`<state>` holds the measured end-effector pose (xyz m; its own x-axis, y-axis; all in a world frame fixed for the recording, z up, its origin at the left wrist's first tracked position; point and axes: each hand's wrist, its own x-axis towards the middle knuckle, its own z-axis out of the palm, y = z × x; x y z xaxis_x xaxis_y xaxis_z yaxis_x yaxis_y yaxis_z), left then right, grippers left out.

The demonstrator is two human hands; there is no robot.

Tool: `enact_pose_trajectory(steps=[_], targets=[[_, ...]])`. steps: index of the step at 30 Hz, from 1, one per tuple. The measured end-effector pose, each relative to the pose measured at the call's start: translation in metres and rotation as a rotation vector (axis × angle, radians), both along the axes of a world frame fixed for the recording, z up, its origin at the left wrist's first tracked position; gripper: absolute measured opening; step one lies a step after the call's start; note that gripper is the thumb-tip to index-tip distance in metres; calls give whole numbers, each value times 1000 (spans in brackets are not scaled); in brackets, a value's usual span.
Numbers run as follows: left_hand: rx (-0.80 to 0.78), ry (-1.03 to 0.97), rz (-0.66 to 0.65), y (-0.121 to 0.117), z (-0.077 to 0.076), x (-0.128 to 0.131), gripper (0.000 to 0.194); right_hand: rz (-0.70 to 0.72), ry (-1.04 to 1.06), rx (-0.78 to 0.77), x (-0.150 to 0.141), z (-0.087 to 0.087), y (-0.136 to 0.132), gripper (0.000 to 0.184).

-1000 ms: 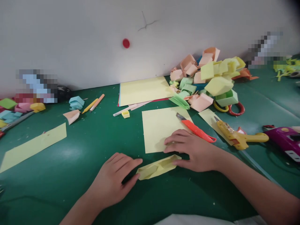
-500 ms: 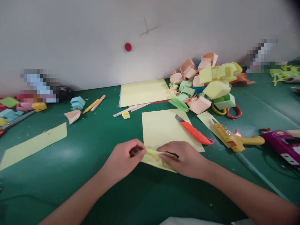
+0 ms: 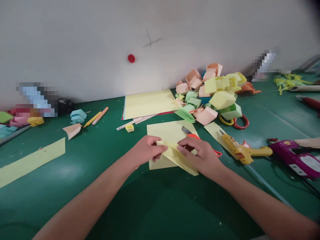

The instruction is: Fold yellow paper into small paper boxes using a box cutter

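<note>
Pinching the left end of a folded pale yellow paper strip [image 3: 183,162], your left hand [image 3: 149,150] has its thumb laid on the paper and its other fingers curled behind and beneath. Your right hand [image 3: 201,156] grips the strip along its far edge, fingers bent inward; their exact contact is partly hidden. The strip bridges the gap between both sets of fingers and slants toward the near right, its loose end reaching nearer than your right fingers. It overlaps the flat pale yellow paper sheet [image 3: 160,131] on the green surface [image 3: 150,206]; whether they touch, you cannot tell. Just beyond your right hand, partly covered by it, lies a red-handled utility knife [image 3: 193,136]. Farther right rests a yellow plastic glue gun [image 3: 240,150].
</note>
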<state>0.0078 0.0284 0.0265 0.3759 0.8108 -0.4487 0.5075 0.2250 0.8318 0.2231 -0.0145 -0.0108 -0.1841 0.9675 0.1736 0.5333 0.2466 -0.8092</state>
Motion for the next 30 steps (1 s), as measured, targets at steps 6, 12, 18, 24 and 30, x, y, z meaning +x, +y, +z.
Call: enact_pose_trajectory(steps=[6,12,18,24,30], targets=[[174,-22,52,9,-12,7,22,55,11,15,0,-3,-1,12],[366,54,84,-3,-13,14,26,78,-46,103,-3,-4,-2,11],[423,159,-5,-12,-7,17,17,84,3,133,-4,-7,1,11],[485,175,-8,-10,-10,13,17,77,24,66,-4,-8,3,9],[506,236,22,-9,-9,11,22,78,71,45,-6,-5,2,9]])
